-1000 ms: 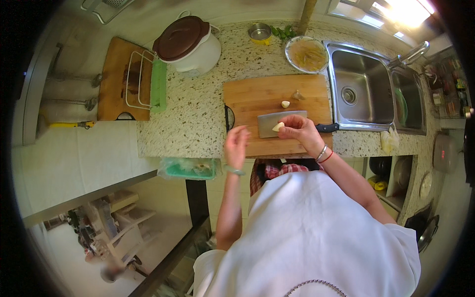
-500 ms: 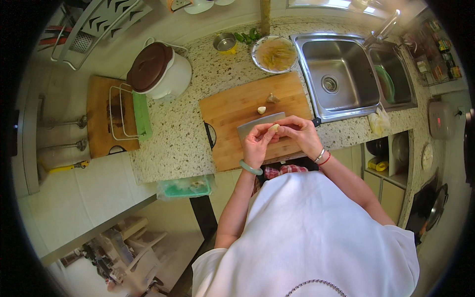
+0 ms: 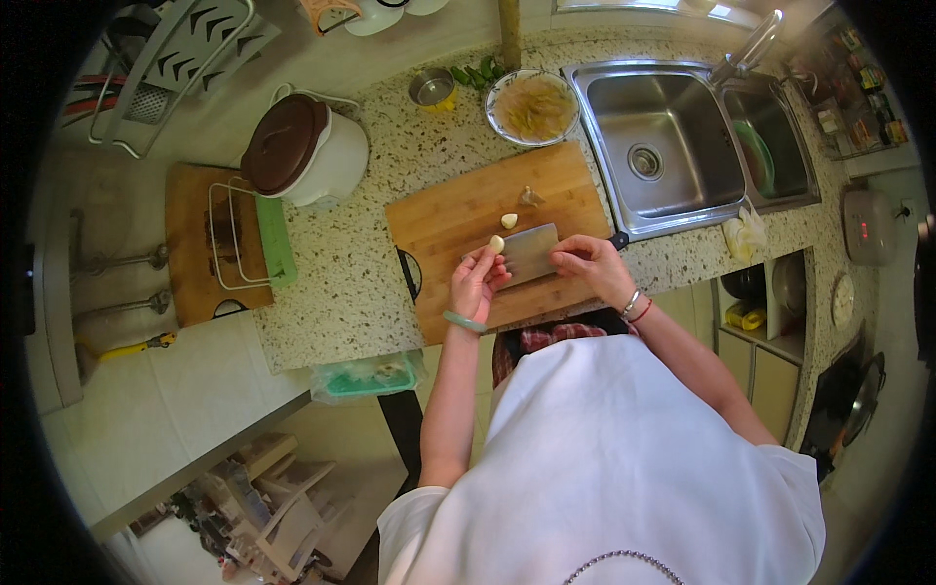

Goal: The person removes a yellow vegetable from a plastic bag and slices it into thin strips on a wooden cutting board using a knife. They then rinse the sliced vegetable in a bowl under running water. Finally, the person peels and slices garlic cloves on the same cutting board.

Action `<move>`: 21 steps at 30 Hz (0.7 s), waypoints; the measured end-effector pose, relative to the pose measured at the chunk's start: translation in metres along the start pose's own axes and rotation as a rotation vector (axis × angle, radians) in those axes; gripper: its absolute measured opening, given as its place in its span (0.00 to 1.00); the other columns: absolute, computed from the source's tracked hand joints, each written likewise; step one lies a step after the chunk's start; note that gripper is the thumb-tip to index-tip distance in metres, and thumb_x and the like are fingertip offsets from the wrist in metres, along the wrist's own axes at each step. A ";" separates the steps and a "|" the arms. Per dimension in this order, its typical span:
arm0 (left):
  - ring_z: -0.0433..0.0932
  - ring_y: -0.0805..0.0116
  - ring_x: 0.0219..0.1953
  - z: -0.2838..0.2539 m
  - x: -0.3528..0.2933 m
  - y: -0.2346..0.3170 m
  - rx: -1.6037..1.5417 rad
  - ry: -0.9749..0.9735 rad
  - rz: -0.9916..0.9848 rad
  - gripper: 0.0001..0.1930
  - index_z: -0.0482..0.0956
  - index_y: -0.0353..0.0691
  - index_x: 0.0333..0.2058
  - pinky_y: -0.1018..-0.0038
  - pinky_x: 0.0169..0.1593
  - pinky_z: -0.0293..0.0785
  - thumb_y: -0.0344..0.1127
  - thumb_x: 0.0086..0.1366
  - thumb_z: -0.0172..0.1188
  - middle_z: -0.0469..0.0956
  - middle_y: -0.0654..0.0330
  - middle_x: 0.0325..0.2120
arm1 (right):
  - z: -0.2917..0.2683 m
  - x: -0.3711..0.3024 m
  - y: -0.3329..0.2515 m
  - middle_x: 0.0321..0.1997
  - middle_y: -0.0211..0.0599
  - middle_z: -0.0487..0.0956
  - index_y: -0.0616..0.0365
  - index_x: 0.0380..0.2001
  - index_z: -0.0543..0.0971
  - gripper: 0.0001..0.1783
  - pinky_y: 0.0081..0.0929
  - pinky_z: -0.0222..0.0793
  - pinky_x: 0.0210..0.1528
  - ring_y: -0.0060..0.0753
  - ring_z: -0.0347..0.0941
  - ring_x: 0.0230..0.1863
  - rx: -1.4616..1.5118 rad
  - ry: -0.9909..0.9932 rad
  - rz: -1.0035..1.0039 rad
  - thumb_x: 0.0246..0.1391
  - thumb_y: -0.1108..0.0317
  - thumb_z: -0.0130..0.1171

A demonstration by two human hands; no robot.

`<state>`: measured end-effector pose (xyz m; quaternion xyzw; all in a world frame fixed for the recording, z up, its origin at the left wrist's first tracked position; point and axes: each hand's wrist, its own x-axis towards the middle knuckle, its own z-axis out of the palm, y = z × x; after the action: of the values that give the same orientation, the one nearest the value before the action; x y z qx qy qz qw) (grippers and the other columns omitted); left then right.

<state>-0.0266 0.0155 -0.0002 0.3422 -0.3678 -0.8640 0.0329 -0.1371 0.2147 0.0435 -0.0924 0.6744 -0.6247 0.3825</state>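
A peeled garlic clove [image 3: 497,244] is pinched between the thumb and fingertips of my left hand [image 3: 475,275], over the wooden cutting board [image 3: 458,214]. To its right, my right hand [image 3: 593,266] has its thumb and fingers pressed together; what they hold, if anything, is too small to make out. Beneath and between both hands lies a cleaver [image 3: 531,252], flat on the board, its dark handle pointing right. Another pale garlic clove [image 3: 509,221] rests just beyond the blade. Farther back on the board sits a small brownish garlic piece [image 3: 530,197].
Right of the board is a double steel sink [image 3: 673,146]. Behind the board stand a plate of food [image 3: 532,107], a small metal bowl [image 3: 432,90] and some green leaves [image 3: 478,74]. A white pot with a brown lid [image 3: 285,144] is at the left. Below the counter edge hangs a bagged green bin [image 3: 363,378].
My hands have moved apart. The left went leftward, carrying the garlic clove; the right stayed near the cleaver's handle end. More of the blade now shows.
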 end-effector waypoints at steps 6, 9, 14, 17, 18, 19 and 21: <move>0.77 0.77 0.30 0.044 -0.032 0.020 -0.119 -0.191 -0.076 0.09 0.76 0.40 0.43 0.77 0.37 0.80 0.38 0.69 0.55 0.78 0.64 0.31 | 0.025 0.003 -0.027 0.36 0.27 0.79 0.63 0.43 0.79 0.13 0.16 0.72 0.42 0.16 0.73 0.37 0.074 -0.028 -0.191 0.56 0.68 0.63; 0.76 0.77 0.30 0.047 -0.039 0.017 -0.105 -0.238 -0.060 0.10 0.76 0.40 0.44 0.78 0.37 0.79 0.38 0.70 0.54 0.77 0.65 0.31 | 0.025 0.002 -0.033 0.38 0.29 0.79 0.63 0.46 0.78 0.15 0.17 0.72 0.43 0.18 0.73 0.38 0.050 -0.085 -0.239 0.57 0.67 0.63; 0.75 0.77 0.30 0.053 -0.050 0.025 -0.111 -0.201 -0.013 0.10 0.76 0.40 0.46 0.78 0.37 0.78 0.35 0.68 0.56 0.76 0.64 0.31 | 0.024 -0.003 -0.040 0.37 0.30 0.80 0.63 0.45 0.77 0.16 0.18 0.73 0.42 0.18 0.74 0.36 0.202 -0.113 -0.044 0.57 0.67 0.63; 0.75 0.78 0.31 0.043 -0.045 0.019 0.009 -0.094 0.197 0.11 0.76 0.40 0.47 0.78 0.38 0.77 0.34 0.66 0.59 0.77 0.65 0.34 | 0.023 -0.004 -0.039 0.37 0.30 0.80 0.63 0.44 0.76 0.16 0.18 0.74 0.40 0.17 0.75 0.35 0.296 -0.090 0.060 0.56 0.66 0.64; 0.75 0.78 0.32 0.037 -0.040 0.016 0.141 -0.017 0.324 0.12 0.76 0.41 0.47 0.78 0.39 0.76 0.34 0.66 0.60 0.77 0.65 0.35 | 0.023 -0.004 -0.037 0.37 0.30 0.80 0.63 0.44 0.76 0.16 0.18 0.74 0.39 0.17 0.75 0.34 0.319 -0.078 0.086 0.56 0.65 0.64; 0.75 0.79 0.32 0.035 -0.035 0.015 0.272 0.060 0.450 0.13 0.76 0.41 0.47 0.79 0.39 0.76 0.34 0.65 0.61 0.77 0.65 0.36 | 0.022 -0.003 -0.031 0.37 0.30 0.80 0.63 0.43 0.77 0.16 0.18 0.74 0.38 0.17 0.75 0.34 0.289 -0.068 0.075 0.56 0.65 0.64; 0.75 0.79 0.33 0.030 -0.031 0.010 0.386 0.105 0.478 0.13 0.76 0.41 0.47 0.79 0.40 0.75 0.34 0.64 0.62 0.78 0.66 0.37 | 0.021 0.002 -0.016 0.36 0.30 0.80 0.63 0.43 0.77 0.15 0.18 0.75 0.37 0.18 0.75 0.32 0.228 -0.046 0.052 0.56 0.64 0.64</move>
<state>-0.0230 0.0360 0.0389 0.2904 -0.5928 -0.7271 0.1884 -0.1306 0.1937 0.0589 -0.0450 0.5923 -0.6849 0.4220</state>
